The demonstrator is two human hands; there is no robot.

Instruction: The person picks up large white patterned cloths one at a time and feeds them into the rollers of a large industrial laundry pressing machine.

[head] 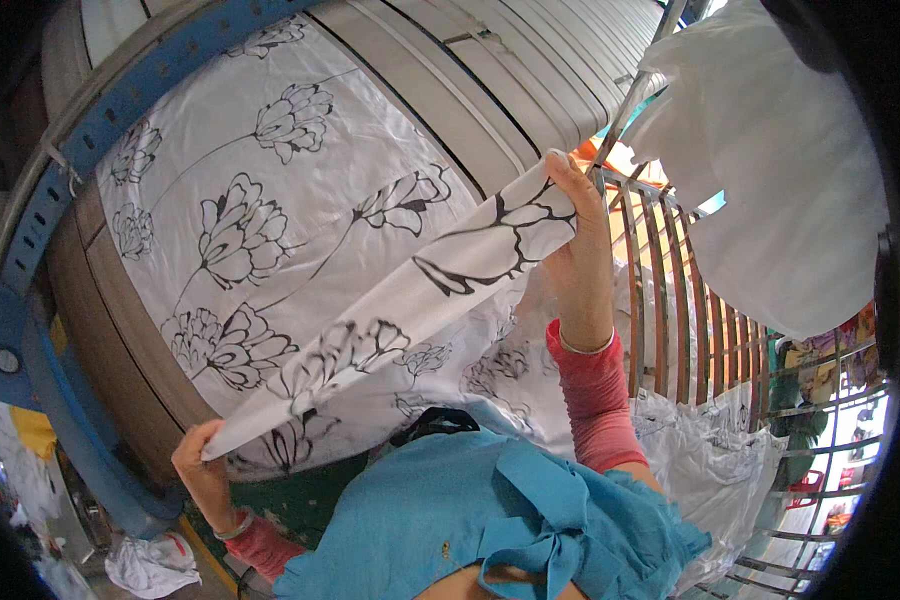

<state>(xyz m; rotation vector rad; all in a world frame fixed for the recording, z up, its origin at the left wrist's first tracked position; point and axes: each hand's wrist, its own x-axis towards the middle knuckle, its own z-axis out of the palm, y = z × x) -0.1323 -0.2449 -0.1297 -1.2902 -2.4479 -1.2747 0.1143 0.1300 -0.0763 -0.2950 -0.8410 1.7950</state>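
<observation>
My left hand (204,465), at the lower left, grips one end of a folded edge of white fabric (390,300) printed with black flower outlines. Gripped at its other end by my right hand (581,240), the edge is pulled taut on a slant in front of me. Behind it, more of the flower-print fabric (270,187) lies spread over the pale belted surface (450,75) of a large machine. Further folds of similar cloth (495,367) hang between the machine and my body.
A blue perforated metal rail (131,90) curves along the left. On the right stand a metal-barred cart (667,285), a large white translucent bundle (780,172) and heaped white fabric (720,457). A white cloth bundle (154,566) lies on the floor at the lower left.
</observation>
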